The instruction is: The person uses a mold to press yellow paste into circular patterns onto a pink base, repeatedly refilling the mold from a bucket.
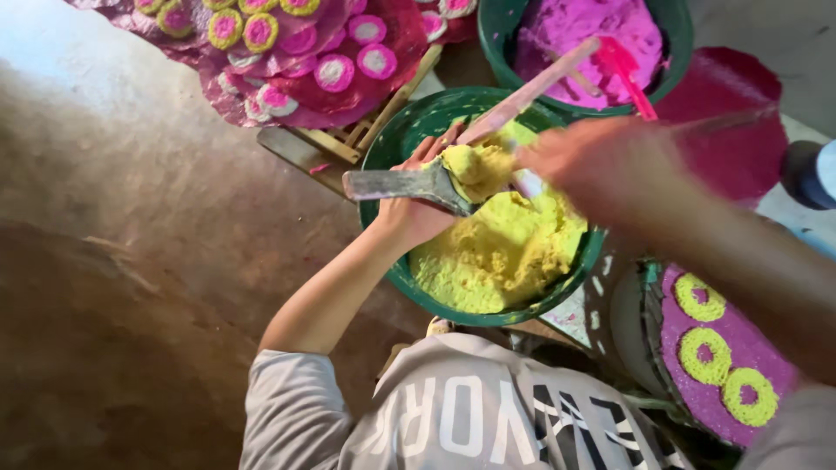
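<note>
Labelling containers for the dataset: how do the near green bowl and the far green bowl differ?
The near green bowl holds yellow paste; the far green bowl holds pink paste. The near one shows whole, under both hands; the far one is cut off by the frame's top edge and holds a pink scoop. Both are round and green.

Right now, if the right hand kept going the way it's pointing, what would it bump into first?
The right hand is blurred and points left across the green basin. It would probably first meet the lump of yellow paste on the metal scoop held by the left hand. Depth is unclear.
</note>
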